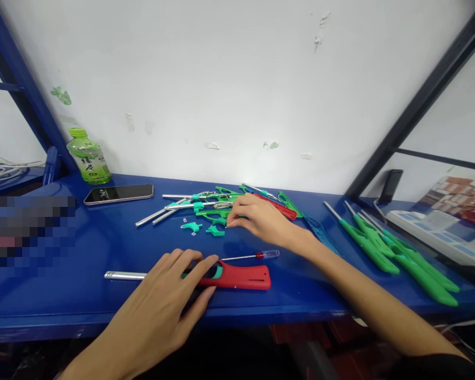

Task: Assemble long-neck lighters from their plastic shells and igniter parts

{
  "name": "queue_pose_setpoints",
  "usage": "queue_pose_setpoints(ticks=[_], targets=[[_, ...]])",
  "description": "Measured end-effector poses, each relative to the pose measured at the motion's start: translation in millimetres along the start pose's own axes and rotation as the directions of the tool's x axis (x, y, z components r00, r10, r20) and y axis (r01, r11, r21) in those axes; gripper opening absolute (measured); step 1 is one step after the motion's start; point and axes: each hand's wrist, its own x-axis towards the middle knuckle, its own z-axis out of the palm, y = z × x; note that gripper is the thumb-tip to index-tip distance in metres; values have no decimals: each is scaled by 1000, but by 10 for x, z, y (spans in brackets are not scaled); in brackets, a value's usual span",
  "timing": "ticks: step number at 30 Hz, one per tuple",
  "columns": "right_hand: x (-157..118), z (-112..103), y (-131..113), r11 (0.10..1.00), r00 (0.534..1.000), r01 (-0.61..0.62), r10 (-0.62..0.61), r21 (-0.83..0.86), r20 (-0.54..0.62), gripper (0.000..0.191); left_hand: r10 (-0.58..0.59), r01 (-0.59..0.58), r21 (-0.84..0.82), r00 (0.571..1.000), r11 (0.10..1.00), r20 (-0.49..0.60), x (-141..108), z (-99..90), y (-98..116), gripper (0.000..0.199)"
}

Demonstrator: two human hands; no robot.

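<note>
My left hand (164, 295) is closed around a red long-necked lighter (247, 276) that lies near the front edge of the blue table, its metal tube pointing left. A teal part shows in the opening of its red body, partly covered by my fingers. Further back, my right hand (257, 215) has thumb and fingers pinched together at the front of a heap of lighter parts; whatever is between the fingertips is too small to make out. Two loose teal triggers (192, 227) lie left of those fingertips. A small screwdriver (267, 254) with a clear and red handle rests just behind the lighter.
Metal tubes (150, 212), green frames and a red shell (275, 206) make up the heap by the wall. Several green lighters (370, 245) lie at the right. A phone (119, 194) and a green drink bottle (89, 158) stand back left. Shelf posts (415, 100) flank the table.
</note>
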Motion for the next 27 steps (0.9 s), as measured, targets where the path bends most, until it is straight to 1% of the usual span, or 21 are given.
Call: queue_pose_setpoints(ticks=[2, 5, 8, 11, 14, 17, 18, 20, 22, 24, 25, 27], targets=[[-50, -45, -70, 999, 1000, -2, 3, 42, -24, 11, -12, 11, -17, 997, 1000, -82, 23, -18, 2, 38], [-145, -124, -237, 992, 998, -1, 8, 124, -59, 10, -53, 48, -29, 975, 998, -215, 94, -42, 15, 32], [-262, -186, -406, 968, 992, 12, 21, 252, -127, 10, -63, 49, -56, 952, 997, -299, 227, -35, 69, 26], [-383, -215, -517, 942, 976, 12, 62, 335, -208, 7, -28, -12, -105, 926, 994, -377, 415, 4, 172, 20], [-485, -225, -560, 910, 950, -14, 141, 415, -278, 8, -3, -99, -192, 883, 976, -470, 594, 31, 300, 9], [-556, -246, -564, 879, 921, -26, 206, 476, -331, 8, -25, -158, -291, 843, 944, -537, 704, 6, 422, 10], [-577, -259, -559, 870, 916, -29, 220, 492, -336, 7, -41, -157, -314, 839, 936, -542, 725, -10, 456, 11], [-625, -291, -538, 855, 915, -48, 245, 517, -320, 2, -85, -122, -347, 845, 930, -527, 750, -45, 504, 11], [-690, -322, -495, 854, 911, -103, 287, 511, -297, 10, -143, -60, -374, 859, 926, -491, 765, -68, 522, 10], [-779, -329, -424, 880, 908, -196, 329, 432, -259, 19, -197, 0, -414, 880, 910, -432, 774, -71, 513, 10], [-830, -318, -378, 899, 915, -242, 336, 365, -222, 23, -219, 27, -442, 894, 897, -391, 777, -66, 502, 10], [-931, -263, -279, 927, 939, -305, 330, 217, -93, 28, -254, 74, -507, 921, 859, -296, 780, -47, 482, 10]])
